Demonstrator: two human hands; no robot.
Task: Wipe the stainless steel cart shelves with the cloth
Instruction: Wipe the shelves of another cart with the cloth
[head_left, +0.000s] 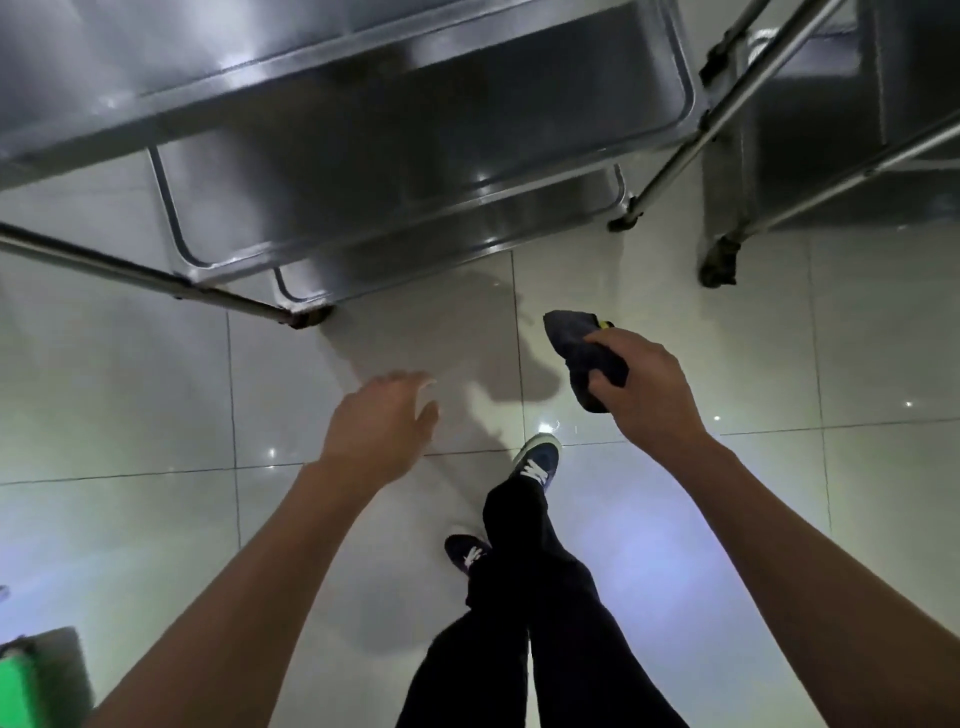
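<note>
A stainless steel cart (332, 171) with several stacked shelves fills the upper part of the head view, seen from above. My right hand (649, 389) is closed around a dark grey cloth (582, 353) with a yellow tag, held in the air over the floor in front of the cart's right end. My left hand (379, 421) is empty, fingers spread, stretched forward over the tiles below the cart's front corner. Neither hand touches the cart.
Pale glossy floor tiles (130, 389) lie below me, with my two dark shoes and trousers at the bottom centre. A second steel frame with castors (719, 265) stands at the upper right. A green object (26, 691) sits at the bottom left.
</note>
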